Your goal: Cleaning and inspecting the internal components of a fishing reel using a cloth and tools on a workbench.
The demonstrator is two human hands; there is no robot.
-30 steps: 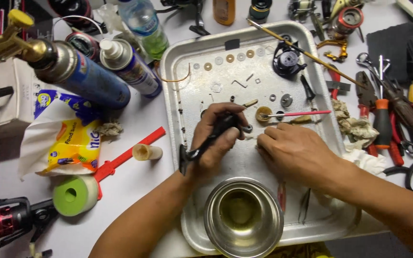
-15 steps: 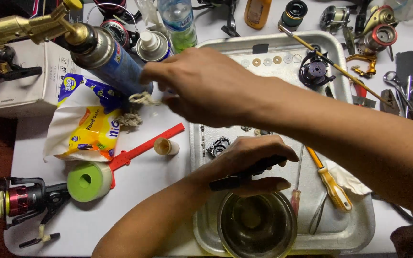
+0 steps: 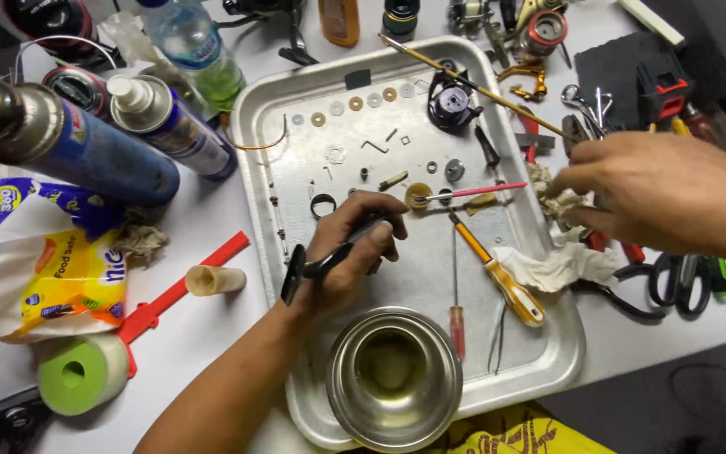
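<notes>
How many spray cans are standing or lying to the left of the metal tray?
2. A big blue can lies far left; a smaller can with a white nozzle lies between it and the tray. Others may be hidden behind them.

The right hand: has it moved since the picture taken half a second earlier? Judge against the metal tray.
Yes. The right hand has swung from beyond the metal tray's left edge, near the spray cans, across to its right edge, over the crumpled rag and pliers.
</notes>
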